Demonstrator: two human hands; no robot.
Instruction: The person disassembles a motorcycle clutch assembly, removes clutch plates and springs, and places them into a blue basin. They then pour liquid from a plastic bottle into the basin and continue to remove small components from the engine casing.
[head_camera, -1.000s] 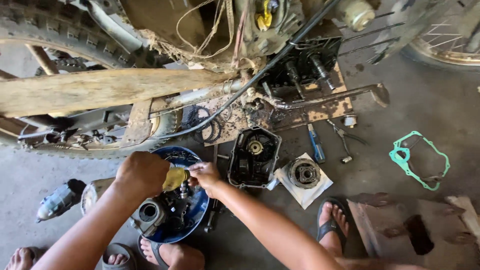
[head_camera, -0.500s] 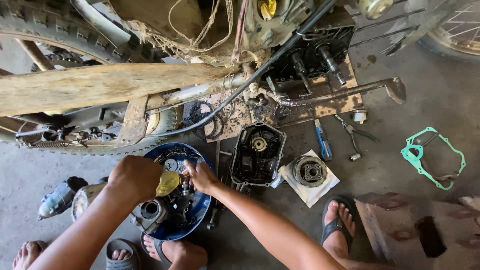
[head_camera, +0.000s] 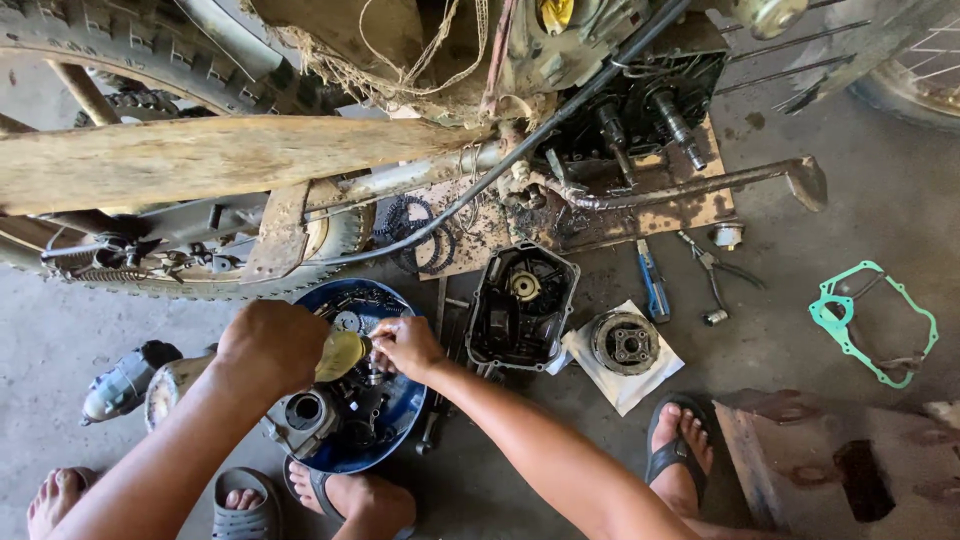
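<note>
While hovering over the blue basin (head_camera: 400, 300) at lower left of frame, left hand (head_camera: 272, 345) grips a yellowish bottle (head_camera: 340, 355), right hand (head_camera: 405, 345) pinches its tip.

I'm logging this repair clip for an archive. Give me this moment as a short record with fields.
setting: concrete floor beside a motorcycle
left hand: grips a yellowish bottle, tilted over the basin
right hand: fingers on small parts in the basin
blue basin: holds engine parts
black engine cover: right of the basin
clutch part: on white paper
green gasket: far right on the floor
</note>
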